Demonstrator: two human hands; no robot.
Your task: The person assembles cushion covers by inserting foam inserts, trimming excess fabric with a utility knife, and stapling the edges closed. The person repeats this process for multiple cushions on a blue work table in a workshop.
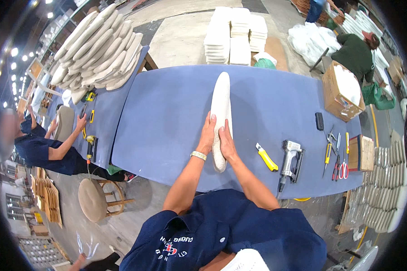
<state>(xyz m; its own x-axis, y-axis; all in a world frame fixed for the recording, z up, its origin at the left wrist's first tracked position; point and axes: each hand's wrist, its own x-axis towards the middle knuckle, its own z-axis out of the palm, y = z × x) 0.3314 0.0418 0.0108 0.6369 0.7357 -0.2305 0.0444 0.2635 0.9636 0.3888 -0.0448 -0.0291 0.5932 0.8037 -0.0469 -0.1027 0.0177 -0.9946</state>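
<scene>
A long cream-white padded cushion (221, 97), seen edge-on, stands on the blue-covered table in front of me. My left hand (206, 135) presses flat along its left side, and a gold-coloured watch (198, 155) is on that wrist. From the opposite side my right hand (226, 143) presses against the cushion, fingers stretched forward. Between the two palms the cushion is held upright. To the right of my right hand lies a yellow utility knife (267, 158), with a silver staple gun (291, 161) beyond it.
Screwdriver (327, 158), red-handled scissors (343, 169) and other tools lie at the table's right, below a cardboard box (343, 95). Beige cushions (99, 49) are piled at the far left. A co-worker (49, 149) works at the left; white stacks (233, 36) stand behind the table.
</scene>
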